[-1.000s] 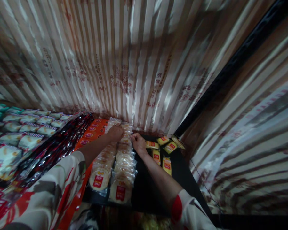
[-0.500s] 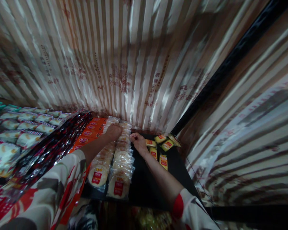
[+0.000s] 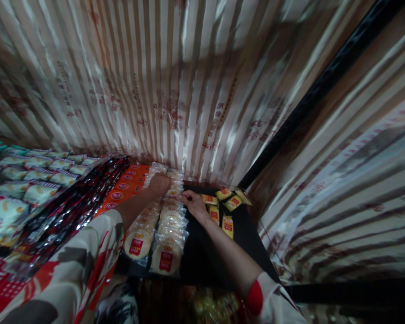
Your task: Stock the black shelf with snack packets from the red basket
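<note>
Two rows of round crackers in clear packets (image 3: 170,222) lie on a black shelf (image 3: 209,261), each packet with a red and yellow label. My left hand (image 3: 159,183) rests palm down on the far end of the left row, fingers curled over a packet. My right hand (image 3: 193,202) pinches the edge of a packet in the right row, fingers pressed together. Right of that hand lie several small yellow packets (image 3: 222,211) with red labels.
Orange packets (image 3: 121,191) sit left of the cracker rows, then shiny dark red wrappers (image 3: 70,211), then white and green packets (image 3: 23,184) at far left. A striped shiny cloth (image 3: 175,90) hangs behind and at the right. A black post (image 3: 310,99) runs up diagonally.
Both hands stay at the far end of the cracker rows. The right hand has slid slightly toward me along the right row. The view has shifted a little.
</note>
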The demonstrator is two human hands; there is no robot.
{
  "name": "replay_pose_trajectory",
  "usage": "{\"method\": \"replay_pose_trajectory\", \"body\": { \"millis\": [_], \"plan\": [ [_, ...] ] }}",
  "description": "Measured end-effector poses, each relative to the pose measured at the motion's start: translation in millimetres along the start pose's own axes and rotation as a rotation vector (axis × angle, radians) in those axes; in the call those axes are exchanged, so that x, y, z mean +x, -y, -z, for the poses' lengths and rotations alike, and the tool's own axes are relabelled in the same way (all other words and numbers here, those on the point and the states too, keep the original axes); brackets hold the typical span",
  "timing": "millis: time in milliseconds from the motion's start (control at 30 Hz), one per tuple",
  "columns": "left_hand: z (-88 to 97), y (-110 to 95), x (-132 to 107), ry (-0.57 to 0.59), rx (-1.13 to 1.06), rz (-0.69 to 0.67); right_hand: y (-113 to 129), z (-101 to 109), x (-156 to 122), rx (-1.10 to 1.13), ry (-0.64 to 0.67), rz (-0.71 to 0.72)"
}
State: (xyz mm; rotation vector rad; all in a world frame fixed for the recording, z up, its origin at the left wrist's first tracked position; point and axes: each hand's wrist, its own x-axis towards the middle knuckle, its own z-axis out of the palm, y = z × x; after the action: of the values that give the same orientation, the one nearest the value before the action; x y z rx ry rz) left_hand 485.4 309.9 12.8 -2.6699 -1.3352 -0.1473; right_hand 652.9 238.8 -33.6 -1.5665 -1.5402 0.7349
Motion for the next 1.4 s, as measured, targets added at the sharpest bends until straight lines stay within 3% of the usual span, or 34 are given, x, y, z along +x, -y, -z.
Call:
{"method": "replay_pose_trajectory", "body": {
  "millis": [133, 267, 400, 767, 933, 1233, 1400],
  "plan": [
    [1.2, 0.1, -2.6, -0.037, 0.002, -0.049, -0.9, -0.8, 3.3, 0.021, 0.021, 0.011],
    [12.6, -4.3, -9.3, -0.077, 0.015, -0.175, 2.7, -2.4, 8.9, -0.088, -0.060, 0.016],
    [18.3, -4.6, -15.0, -0.029, -0.005, -0.239, 5.5, -4.5, 12.3, -0.158, -0.103, 0.046],
    [7.7, -2.1, -14.3, 0.028, 0.000, -0.145, -2.8, -7.0, 9.4, 0.004, -0.100, 0.075],
    [3.9, -3.8, -16.0, -0.007, 0.020, -0.115, 2.9, 0.0, 3.7, -0.047, -0.199, 0.071],
    [6.4, -9.8, -20.3, -0.025, 0.036, -0.079, 8.4, 8.2, -21.2, -0.072, 0.055, 0.018],
    [15.5, -11.4, -25.1, -0.064, -0.001, -0.089, 8.3, 5.7, -13.6, -0.028, 0.057, 0.001]
  ]
}}
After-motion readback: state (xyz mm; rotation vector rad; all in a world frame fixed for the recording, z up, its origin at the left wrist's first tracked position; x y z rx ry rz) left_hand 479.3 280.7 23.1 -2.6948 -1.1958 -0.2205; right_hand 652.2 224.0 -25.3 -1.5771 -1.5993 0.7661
